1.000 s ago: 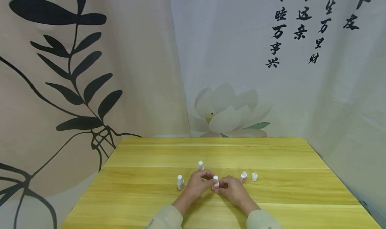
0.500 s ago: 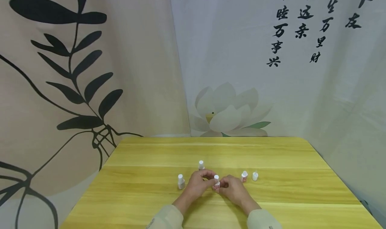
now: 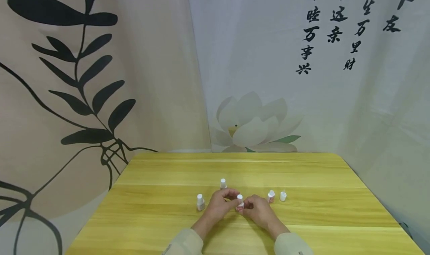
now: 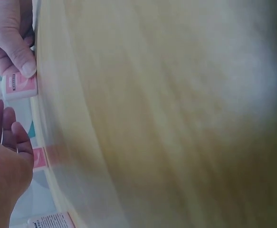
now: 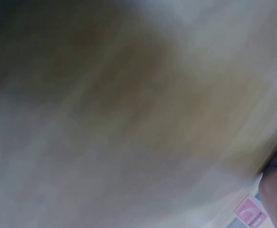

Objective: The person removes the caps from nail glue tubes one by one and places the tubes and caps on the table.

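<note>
In the head view both hands meet over one bottle [image 3: 240, 205] near the middle of the table [image 3: 312, 173]. It stands upright or nearly so, between the left hand [image 3: 218, 207] and the right hand [image 3: 261, 211], at their fingertips. The left thumb and index finger close on the top, at the white cap [image 3: 240, 197]; the right fingers pinch the body lower down. For a good two-handed hold, I would hold the body firm and upright with the right and let any turning come from the left fingertips alone, without squeezing. The left bottle [image 3: 200, 202] and far bottle [image 3: 223, 183] sit beside the left hand; the right bottle [image 3: 270, 196] and a small white piece [image 3: 283, 196] lie beyond the right.

In the left wrist view the right thumb presses the body low, by the label; three left fingers curl loosely near the cap end. Whether the base touches the table I cannot tell.

The right wrist view shows only part of a hand at the edge and a pink label [image 5: 251, 213]; its grip is hidden there.
</note>
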The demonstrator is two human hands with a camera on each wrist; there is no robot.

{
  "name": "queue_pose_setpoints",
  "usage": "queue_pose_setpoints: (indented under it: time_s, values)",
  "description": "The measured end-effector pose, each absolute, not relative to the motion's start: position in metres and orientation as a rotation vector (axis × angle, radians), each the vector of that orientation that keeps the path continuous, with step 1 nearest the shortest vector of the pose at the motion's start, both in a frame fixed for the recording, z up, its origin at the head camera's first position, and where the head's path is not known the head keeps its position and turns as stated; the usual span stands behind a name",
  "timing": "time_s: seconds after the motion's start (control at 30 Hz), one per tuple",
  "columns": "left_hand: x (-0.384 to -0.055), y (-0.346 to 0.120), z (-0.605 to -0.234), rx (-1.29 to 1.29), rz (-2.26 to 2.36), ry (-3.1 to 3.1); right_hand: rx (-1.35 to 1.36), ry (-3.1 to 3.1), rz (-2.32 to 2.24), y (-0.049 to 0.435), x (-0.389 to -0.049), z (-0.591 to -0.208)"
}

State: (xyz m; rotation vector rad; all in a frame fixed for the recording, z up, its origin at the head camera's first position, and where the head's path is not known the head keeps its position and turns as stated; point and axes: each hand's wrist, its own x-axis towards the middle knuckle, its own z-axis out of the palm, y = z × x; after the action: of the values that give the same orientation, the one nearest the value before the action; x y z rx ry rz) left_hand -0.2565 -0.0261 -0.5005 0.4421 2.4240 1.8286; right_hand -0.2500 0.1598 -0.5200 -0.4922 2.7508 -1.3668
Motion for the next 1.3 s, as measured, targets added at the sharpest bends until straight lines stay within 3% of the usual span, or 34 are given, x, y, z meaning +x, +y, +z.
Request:
queue_pose_setpoints:
  time_s: [1.3]
  values:
    - [-0.2587, -0.0265, -0.4989, 0.438, 1.799, 2.432, -0.499, 2.767, -1.346, 0.1594, -0.2490, -0.5184]
